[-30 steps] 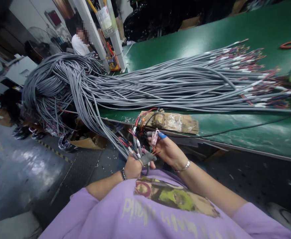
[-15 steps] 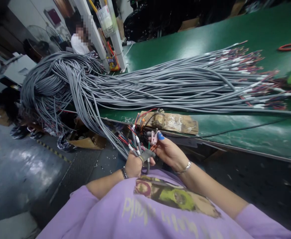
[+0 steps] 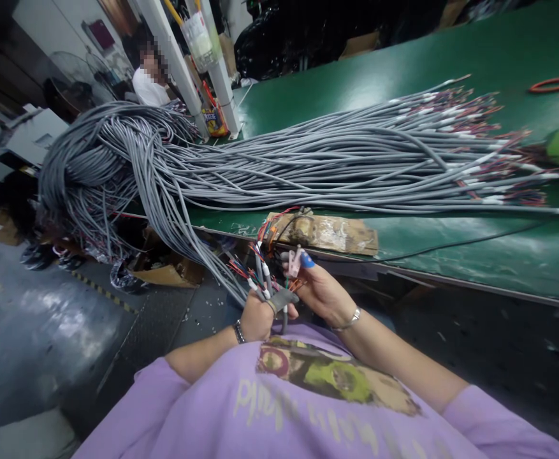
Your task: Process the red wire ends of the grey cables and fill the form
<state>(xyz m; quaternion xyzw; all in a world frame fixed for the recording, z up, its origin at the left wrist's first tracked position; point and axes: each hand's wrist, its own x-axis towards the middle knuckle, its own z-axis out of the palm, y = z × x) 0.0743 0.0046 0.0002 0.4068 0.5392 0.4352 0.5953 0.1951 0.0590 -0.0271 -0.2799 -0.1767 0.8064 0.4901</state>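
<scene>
My left hand [image 3: 256,319] is closed round the ends of a few grey cables [image 3: 260,280], whose stripped coloured wires stick up above the fist. A grey sleeve covers one of its fingers. My right hand [image 3: 318,290], with blue tape on a fingertip, pinches thin coloured wires [image 3: 294,264] at those cable ends. Both hands are held close together in front of my purple shirt, just below the edge of the green table [image 3: 451,248].
A thick bundle of grey cables [image 3: 308,159] lies across the green table and droops over its left end. A worn brown block with wires [image 3: 327,233] sits at the table edge. A person in white [image 3: 148,86] is at the far left. Cardboard [image 3: 164,274] lies on the floor.
Both hands have stayed close together at the cable ends, with only small finger movements. The view has shifted slightly.
</scene>
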